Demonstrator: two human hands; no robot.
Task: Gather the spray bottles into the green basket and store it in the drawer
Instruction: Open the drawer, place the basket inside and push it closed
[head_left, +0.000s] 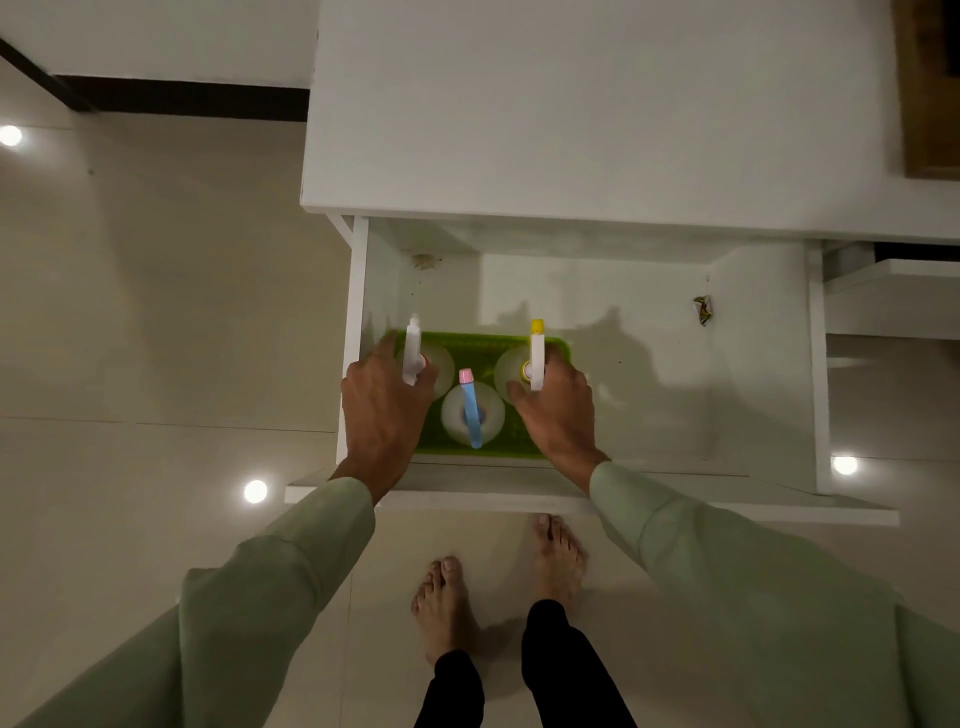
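The green basket (483, 347) sits in the left part of the pulled-out white drawer (675, 364). Three spray bottles stand in it: one with a white head (413, 351) at the left, one with a blue head and pink nozzle (471, 410) in the middle, one with a white head and yellow nozzle (536, 353) at the right. My left hand (384, 410) grips the basket's left side and my right hand (556, 410) grips its right side. Whether the basket rests on the drawer floor or hangs just above it I cannot tell.
The white cabinet top (571, 114) lies above the drawer. A small crumpled scrap (702, 310) lies at the drawer's back right, and a stain (426, 261) marks its back left. My bare feet (498, 587) stand on the tiled floor before the drawer front (727, 506).
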